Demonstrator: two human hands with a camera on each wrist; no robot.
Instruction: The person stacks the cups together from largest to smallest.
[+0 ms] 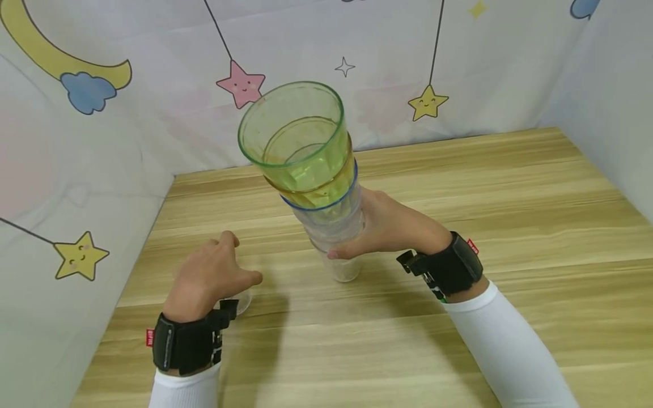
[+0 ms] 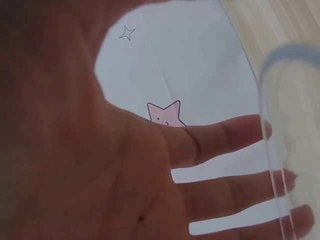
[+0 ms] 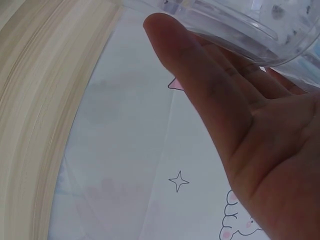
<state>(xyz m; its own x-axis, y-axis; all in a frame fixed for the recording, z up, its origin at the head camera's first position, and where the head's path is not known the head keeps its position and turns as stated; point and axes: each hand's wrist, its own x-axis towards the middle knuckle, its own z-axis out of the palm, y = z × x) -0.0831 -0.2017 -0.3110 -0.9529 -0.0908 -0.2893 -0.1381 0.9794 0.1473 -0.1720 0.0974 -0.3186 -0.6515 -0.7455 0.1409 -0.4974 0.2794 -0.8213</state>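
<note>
My right hand grips a tilted stack of see-through plastic cups around its lower, clear part. A green cup tops the stack; under it come an amber rim, a blue rim and clear cups. In the right wrist view the thumb lies along clear plastic. Over on the left, my left hand has thumb and fingers spread above a clear round cup edge low over the table. The left wrist view has straight fingers behind a clear cup with a bluish rim; the palm is away from it.
The wood-grain table stretches out to the right and front. White cloth printed with stars, clouds and a moon walls it in at the back and both sides. Each wrist wears a black strap with a small camera mount.
</note>
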